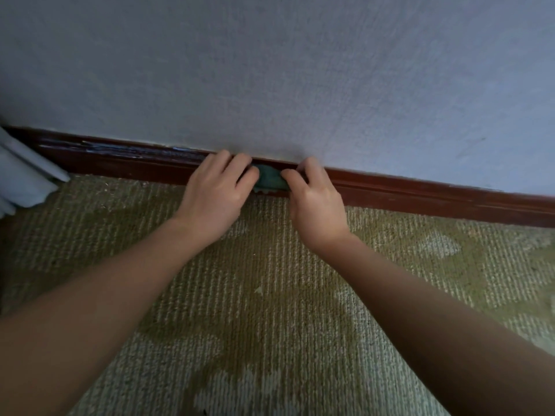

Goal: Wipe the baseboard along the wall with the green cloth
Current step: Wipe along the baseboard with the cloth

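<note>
Step in hand: wiping the baseboard, judged mid-run. The left hand (219,187) grips the left end of the green cloth (268,178), fingers curled over the top edge of the baseboard (420,189). The right hand (315,202) pinches the cloth's right end. The cloth sits bunched small between them, against the baseboard face.

Recommendation: spread the cloth flatter, press on both ledge and face, and travel steadily.

Surroundings: pale fabric (21,175) hangs at far left. The board is dark red-brown, with pale scuff marks (120,149) on its left stretch. A textured blue-grey wall (270,70) rises above, with ribbed patterned carpet (270,295) below.
</note>
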